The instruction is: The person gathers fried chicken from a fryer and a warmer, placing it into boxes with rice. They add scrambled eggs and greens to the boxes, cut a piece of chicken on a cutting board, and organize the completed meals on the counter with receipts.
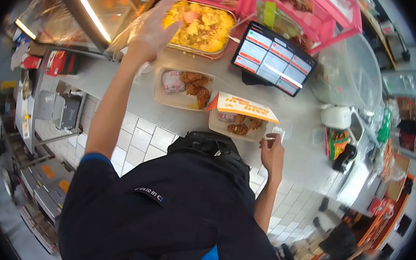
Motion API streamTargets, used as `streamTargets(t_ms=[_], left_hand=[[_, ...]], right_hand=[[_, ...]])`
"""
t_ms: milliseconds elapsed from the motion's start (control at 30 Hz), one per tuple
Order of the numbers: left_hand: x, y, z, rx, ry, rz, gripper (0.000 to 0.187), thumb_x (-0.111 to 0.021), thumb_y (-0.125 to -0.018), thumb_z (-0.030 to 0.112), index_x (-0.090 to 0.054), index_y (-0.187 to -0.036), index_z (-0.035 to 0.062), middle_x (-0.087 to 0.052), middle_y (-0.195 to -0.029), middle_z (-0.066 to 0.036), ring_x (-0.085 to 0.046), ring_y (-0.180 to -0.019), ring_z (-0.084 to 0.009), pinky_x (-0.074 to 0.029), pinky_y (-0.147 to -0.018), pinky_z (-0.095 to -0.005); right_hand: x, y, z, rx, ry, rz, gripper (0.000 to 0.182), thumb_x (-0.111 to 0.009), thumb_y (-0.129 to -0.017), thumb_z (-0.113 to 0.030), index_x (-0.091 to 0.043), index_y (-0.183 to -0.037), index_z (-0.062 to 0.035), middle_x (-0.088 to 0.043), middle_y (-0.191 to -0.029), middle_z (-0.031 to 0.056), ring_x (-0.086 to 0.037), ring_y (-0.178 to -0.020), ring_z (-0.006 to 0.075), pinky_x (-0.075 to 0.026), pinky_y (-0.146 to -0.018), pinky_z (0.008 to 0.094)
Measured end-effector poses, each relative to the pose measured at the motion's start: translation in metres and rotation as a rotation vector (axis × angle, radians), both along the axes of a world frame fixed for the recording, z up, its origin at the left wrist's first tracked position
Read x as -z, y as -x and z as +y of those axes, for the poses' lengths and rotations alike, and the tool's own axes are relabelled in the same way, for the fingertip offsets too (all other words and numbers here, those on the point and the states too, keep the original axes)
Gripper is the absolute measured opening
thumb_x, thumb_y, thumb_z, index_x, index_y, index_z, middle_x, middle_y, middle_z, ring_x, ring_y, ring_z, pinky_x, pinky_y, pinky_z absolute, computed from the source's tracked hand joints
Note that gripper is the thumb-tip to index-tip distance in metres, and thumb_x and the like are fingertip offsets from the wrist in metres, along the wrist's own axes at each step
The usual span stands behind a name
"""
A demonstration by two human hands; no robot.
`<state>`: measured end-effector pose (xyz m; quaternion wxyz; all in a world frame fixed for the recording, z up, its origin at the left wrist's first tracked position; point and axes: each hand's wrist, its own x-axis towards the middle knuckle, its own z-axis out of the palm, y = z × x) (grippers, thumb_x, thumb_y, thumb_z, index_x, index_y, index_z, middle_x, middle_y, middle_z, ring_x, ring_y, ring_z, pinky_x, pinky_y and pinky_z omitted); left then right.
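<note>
My left hand (156, 29), in a clear plastic glove, reaches over the left edge of a metal tray (202, 51) of crumbly yellow food (201, 24). Its thumb and fingers look apart, with nothing visible between them. My right hand (273, 152), bare, has its fingers closed on a small white packet-like item (277, 134) beside the right end of a food box (223, 125). That box holds fried chicken and a wrapped rice bundle under a raised, printed lid (246, 107). Left of it, an open box (160, 97) contains fried chicken (199, 88) and a rice bundle (173, 82) in printed paper.
A tablet (273, 58) on a stand shows order cards behind the boxes. Pink baskets (333, 25) stand at the back. A large clear tub (347, 67) and a white container (336, 116) are at right. The lit glass display case (88, 10) borders the left.
</note>
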<state>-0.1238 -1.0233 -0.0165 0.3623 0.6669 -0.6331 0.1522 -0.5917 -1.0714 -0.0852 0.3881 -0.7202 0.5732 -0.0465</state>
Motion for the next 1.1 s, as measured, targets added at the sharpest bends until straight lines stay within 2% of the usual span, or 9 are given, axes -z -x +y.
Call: streamTargets(t_ms=[33,67,100,200,333,533,833,1033,1100], left_hand=[[-0.009,0.036,0.011,-0.195,-0.078,0.078,0.034,-0.073,-0.080,0.016,-0.061,-0.110,0.0074,-0.065,-0.100,-0.018,-0.063,-0.098,-0.0323,-0.050,-0.085,-0.0466],[-0.022,0.081,0.037,-0.401,-0.155,0.154,0.029,-0.073,-0.078,0.015,-0.062,-0.104,0.0072,-0.066,-0.096,-0.018,-0.063,-0.095,-0.0329,-0.050,-0.085,-0.0473],[0.016,0.104,0.063,-0.376,-0.097,-0.105,0.021,-0.073,-0.078,0.014,-0.062,-0.096,0.0105,-0.065,-0.091,-0.014,-0.062,-0.089,-0.0328,-0.047,-0.088,-0.0476],[0.065,0.153,0.107,-0.020,-0.439,0.107,0.027,-0.071,-0.076,0.023,-0.064,-0.100,0.0126,-0.065,-0.095,-0.011,-0.059,-0.097,-0.0331,-0.041,-0.095,-0.0477],[0.102,0.160,0.105,-0.151,-0.886,0.051,0.045,-0.067,-0.076,0.031,-0.062,-0.118,0.0138,-0.056,-0.120,-0.012,-0.053,-0.113,-0.0305,-0.038,-0.102,-0.0464],[0.108,0.147,0.092,-0.098,-1.078,0.079,0.039,-0.062,-0.081,0.029,-0.062,-0.119,0.0196,-0.059,-0.115,-0.016,-0.060,-0.105,-0.0329,-0.050,-0.087,-0.0453],[0.124,0.152,0.093,-0.103,-1.012,0.146,0.024,-0.062,-0.081,0.023,-0.065,-0.104,0.0144,-0.063,-0.106,-0.013,-0.061,-0.095,-0.0333,-0.051,-0.083,-0.0438],[0.162,0.150,0.096,-0.040,-0.949,-0.021,0.030,-0.054,-0.087,0.019,-0.062,-0.115,0.0171,-0.064,-0.101,-0.018,-0.063,-0.096,-0.0358,-0.051,-0.080,-0.0483],[0.134,0.149,0.090,-0.015,-0.980,0.031,0.031,-0.053,-0.087,0.017,-0.062,-0.116,0.0174,-0.065,-0.099,-0.017,-0.063,-0.096,-0.0354,-0.051,-0.080,-0.0479]], right_hand=[[-0.003,0.003,0.003,0.049,0.017,-0.032,0.025,-0.058,-0.089,-0.016,-0.053,-0.108,0.0004,-0.069,-0.087,0.0220,-0.068,-0.083,0.0368,-0.052,-0.076,0.0414],[-0.007,0.005,0.006,0.072,0.052,-0.016,0.022,-0.058,-0.092,-0.018,-0.054,-0.106,-0.0009,-0.070,-0.082,0.0146,-0.070,-0.077,0.0234,-0.052,-0.073,0.0351],[-0.009,0.007,0.008,0.081,0.044,-0.009,0.022,-0.058,-0.092,-0.018,-0.054,-0.106,-0.0009,-0.070,-0.082,0.0146,-0.070,-0.077,0.0234,-0.052,-0.073,0.0351],[-0.011,0.002,0.008,0.135,0.021,-0.038,0.020,-0.058,-0.093,-0.016,-0.055,-0.105,-0.0011,-0.070,-0.081,0.0135,-0.070,-0.076,0.0214,-0.052,-0.072,0.0340],[-0.020,-0.008,0.008,0.089,0.000,-0.040,0.019,-0.058,-0.093,-0.016,-0.056,-0.104,-0.0007,-0.070,-0.081,0.0138,-0.069,-0.076,0.0218,-0.053,-0.072,0.0338],[-0.016,-0.009,0.003,0.051,0.020,-0.067,0.019,-0.058,-0.093,-0.016,-0.056,-0.103,-0.0004,-0.070,-0.082,0.0136,-0.069,-0.076,0.0213,-0.053,-0.072,0.0336],[-0.017,-0.009,0.006,0.049,0.038,-0.070,0.018,-0.059,-0.093,-0.016,-0.056,-0.103,-0.0009,-0.070,-0.081,0.0119,-0.068,-0.074,0.0187,-0.053,-0.071,0.0314],[-0.017,-0.011,0.007,0.058,0.032,-0.105,0.020,-0.058,-0.092,-0.017,-0.057,-0.102,0.0009,-0.070,-0.080,0.0145,-0.068,-0.073,0.0230,-0.052,-0.071,0.0342],[-0.017,-0.011,0.007,0.043,0.042,-0.098,0.020,-0.058,-0.092,-0.016,-0.057,-0.102,0.0009,-0.070,-0.081,0.0144,-0.068,-0.073,0.0232,-0.052,-0.071,0.0341]])
